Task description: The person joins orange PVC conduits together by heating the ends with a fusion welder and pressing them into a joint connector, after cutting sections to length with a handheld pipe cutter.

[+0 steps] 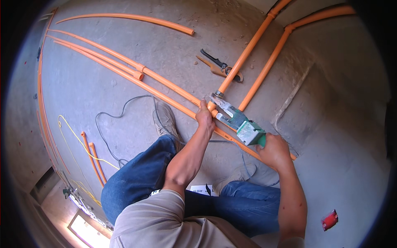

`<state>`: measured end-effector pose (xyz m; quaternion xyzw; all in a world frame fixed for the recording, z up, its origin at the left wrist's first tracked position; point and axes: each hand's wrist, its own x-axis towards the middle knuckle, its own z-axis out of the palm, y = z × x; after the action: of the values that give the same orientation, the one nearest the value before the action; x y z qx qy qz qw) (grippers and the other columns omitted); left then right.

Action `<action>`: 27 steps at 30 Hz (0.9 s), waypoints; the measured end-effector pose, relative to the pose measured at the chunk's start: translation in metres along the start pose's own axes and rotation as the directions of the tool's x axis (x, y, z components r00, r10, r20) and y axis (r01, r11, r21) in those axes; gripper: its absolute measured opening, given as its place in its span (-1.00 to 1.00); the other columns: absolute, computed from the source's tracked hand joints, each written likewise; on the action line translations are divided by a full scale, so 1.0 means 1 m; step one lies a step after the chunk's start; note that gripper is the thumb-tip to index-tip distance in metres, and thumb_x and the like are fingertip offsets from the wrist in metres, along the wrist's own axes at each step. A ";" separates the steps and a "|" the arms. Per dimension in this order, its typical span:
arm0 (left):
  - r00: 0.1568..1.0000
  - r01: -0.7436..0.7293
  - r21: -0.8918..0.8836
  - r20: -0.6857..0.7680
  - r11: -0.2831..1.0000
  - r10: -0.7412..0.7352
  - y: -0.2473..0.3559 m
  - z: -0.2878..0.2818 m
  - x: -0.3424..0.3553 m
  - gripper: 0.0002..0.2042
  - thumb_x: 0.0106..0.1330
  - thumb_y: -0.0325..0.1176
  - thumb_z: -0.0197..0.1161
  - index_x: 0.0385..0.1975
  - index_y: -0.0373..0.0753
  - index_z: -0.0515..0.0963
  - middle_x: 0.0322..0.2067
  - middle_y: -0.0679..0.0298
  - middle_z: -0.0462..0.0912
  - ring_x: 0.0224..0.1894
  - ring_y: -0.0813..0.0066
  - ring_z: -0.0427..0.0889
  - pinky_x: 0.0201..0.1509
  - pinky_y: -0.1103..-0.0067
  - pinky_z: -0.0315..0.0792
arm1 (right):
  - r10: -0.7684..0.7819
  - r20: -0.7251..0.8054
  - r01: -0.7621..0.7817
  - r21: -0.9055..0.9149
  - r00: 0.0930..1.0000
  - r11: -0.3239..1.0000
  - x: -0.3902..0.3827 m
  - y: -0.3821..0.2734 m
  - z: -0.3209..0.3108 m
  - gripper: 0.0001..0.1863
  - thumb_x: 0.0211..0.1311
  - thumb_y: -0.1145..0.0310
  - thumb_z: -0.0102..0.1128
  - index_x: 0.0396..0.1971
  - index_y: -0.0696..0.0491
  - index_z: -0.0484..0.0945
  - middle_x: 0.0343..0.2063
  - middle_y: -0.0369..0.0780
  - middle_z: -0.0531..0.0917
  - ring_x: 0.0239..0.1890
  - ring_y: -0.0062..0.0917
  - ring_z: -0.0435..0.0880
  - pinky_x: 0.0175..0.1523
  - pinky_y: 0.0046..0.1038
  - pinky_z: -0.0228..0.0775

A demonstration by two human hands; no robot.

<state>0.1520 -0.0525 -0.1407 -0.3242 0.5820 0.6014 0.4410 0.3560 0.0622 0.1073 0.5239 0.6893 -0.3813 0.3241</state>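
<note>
My right hand (273, 151) is wrapped round the green handle of a pipe fusion welder (250, 131). The welder's grey forked heating end points up and left, between the orange pipes. My left hand (204, 116) is closed round an orange pipe fitting (211, 106) at the end of a long orange pipe (173, 84). Just beyond the welder's tip, another orange pipe (244, 53) runs up to the wall; whether its end touches the heating die cannot be made out. A second long pipe (165, 98) passes under my left hand and the tool.
A pipe cutter (221, 68) lies on the concrete floor beyond my hands. More orange pipes (124, 15) lie at the far left. A grey cable (97, 120) loops past my left shoe (166, 120). A yellow cord (74, 138) and a red packet (330, 220) are on the floor.
</note>
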 end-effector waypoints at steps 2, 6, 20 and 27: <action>1.000 -0.005 -0.002 0.003 1.000 0.005 -0.001 0.000 0.001 -0.55 0.48 -0.04 0.20 0.01 -0.37 0.48 -0.28 0.19 0.62 -0.34 0.32 0.68 -0.29 0.37 0.63 | -0.008 0.002 0.008 0.000 1.000 1.000 -0.002 -0.003 -0.002 -0.61 0.09 0.25 0.36 -0.25 0.30 0.63 -0.29 0.17 0.71 -0.12 0.06 0.71 0.04 -0.08 0.54; 0.999 -0.009 0.014 -0.043 1.000 0.010 -0.002 0.002 -0.001 -0.51 0.48 -0.03 0.20 0.07 -0.41 0.49 -0.19 0.17 0.63 -0.24 0.33 0.69 -0.15 0.37 0.64 | 0.020 0.037 -0.018 -0.040 0.999 0.999 -0.002 -0.004 -0.003 -0.62 0.18 0.25 0.36 -0.17 0.26 0.63 -0.23 0.10 0.74 -0.09 0.01 0.73 0.08 -0.09 0.56; 1.000 -0.015 0.071 -0.014 0.997 0.016 0.004 0.007 -0.009 -0.56 0.46 -0.03 0.21 0.02 -0.34 0.50 -0.28 0.21 0.61 -0.33 0.37 0.65 -0.26 0.38 0.62 | 0.016 -0.007 -0.016 0.066 1.000 0.998 0.036 0.048 0.036 -0.64 0.02 0.22 0.43 -0.24 0.14 0.66 -0.22 0.06 0.74 -0.05 0.00 0.69 0.06 -0.10 0.53; 1.000 -0.001 0.055 -0.016 0.999 0.002 0.004 0.007 -0.010 -0.52 0.44 -0.02 0.24 0.07 -0.35 0.48 -0.27 0.20 0.61 -0.34 0.34 0.66 -0.29 0.37 0.62 | 0.040 -0.008 -0.038 0.124 0.999 0.992 0.037 0.051 0.043 -0.64 0.02 0.20 0.41 -0.24 0.13 0.67 -0.22 0.05 0.74 -0.06 0.00 0.70 0.06 -0.10 0.53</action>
<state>0.1533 -0.0468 -0.1298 -0.3164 0.6021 0.5831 0.4443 0.3984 0.0509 0.0454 0.5584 0.6556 -0.4141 0.2949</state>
